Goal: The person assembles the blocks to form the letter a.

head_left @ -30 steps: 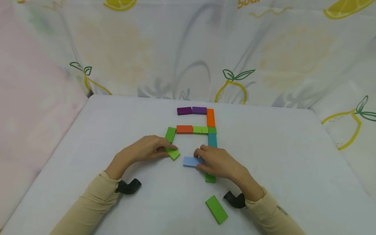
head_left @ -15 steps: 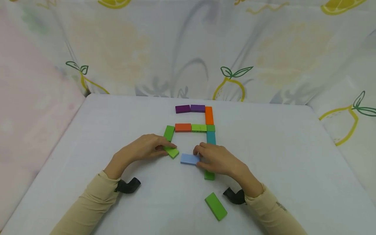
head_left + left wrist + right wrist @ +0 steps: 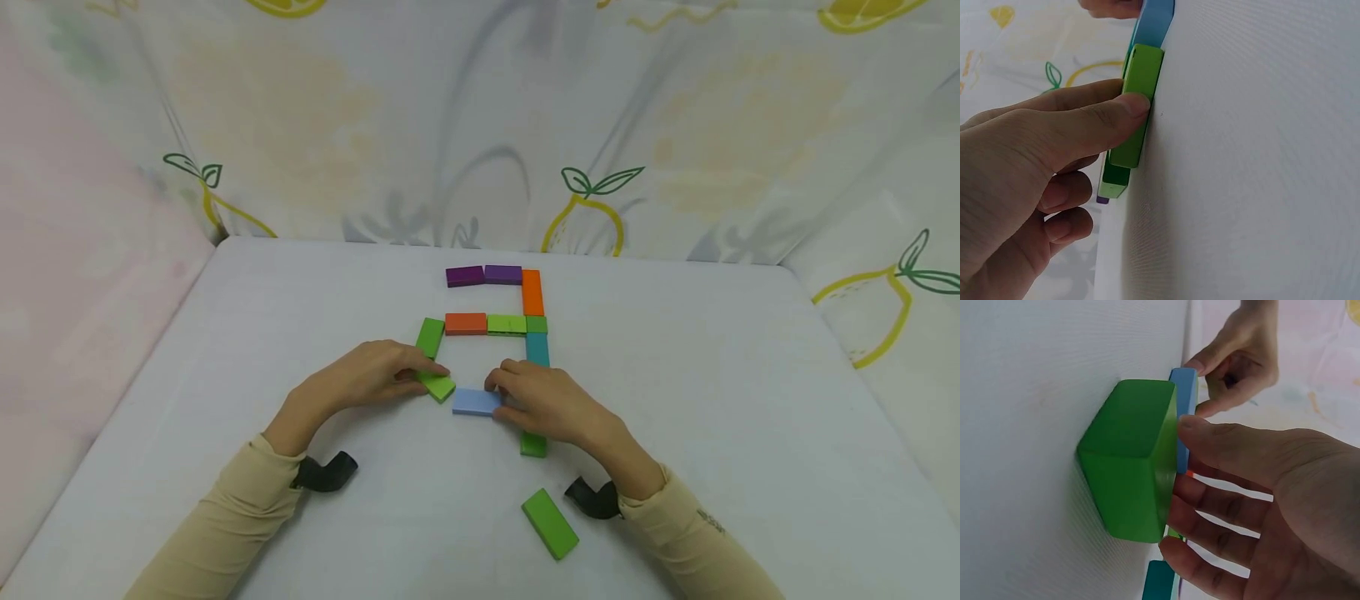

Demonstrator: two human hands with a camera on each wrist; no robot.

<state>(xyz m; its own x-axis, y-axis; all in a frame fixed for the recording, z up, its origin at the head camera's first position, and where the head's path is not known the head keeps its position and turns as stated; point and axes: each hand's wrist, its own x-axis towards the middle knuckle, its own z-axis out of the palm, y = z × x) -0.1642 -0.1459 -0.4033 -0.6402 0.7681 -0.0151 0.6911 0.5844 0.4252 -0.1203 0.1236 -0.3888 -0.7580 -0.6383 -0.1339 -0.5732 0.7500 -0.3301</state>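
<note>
My left hand (image 3: pixel 371 375) pinches a light green block (image 3: pixel 441 387) between thumb and fingers, flat on the white table. In the left wrist view the thumb lies on the side of this light green block (image 3: pixel 1142 69). My right hand (image 3: pixel 551 404) pinches the right end of a light blue block (image 3: pixel 472 402). The blue block's left end is right by the light green one; whether they touch I cannot tell. Behind the left fingers lies another green block (image 3: pixel 431 337), slightly tilted. A green block (image 3: pixel 533 445) shows below the right hand, which partly hides it.
Two purple blocks (image 3: pixel 502 274), an orange block (image 3: pixel 532 292), a red-orange block (image 3: pixel 466 324), a lime block (image 3: pixel 507 324), a small green block (image 3: pixel 536 324) and a teal block (image 3: pixel 537 348) form lines farther back. One loose green block (image 3: pixel 550 523) lies slanted near the front.
My right hand has slid the light blue block left, toward the light green block. The left hand keeps its pinch. The head view has shifted slightly.
</note>
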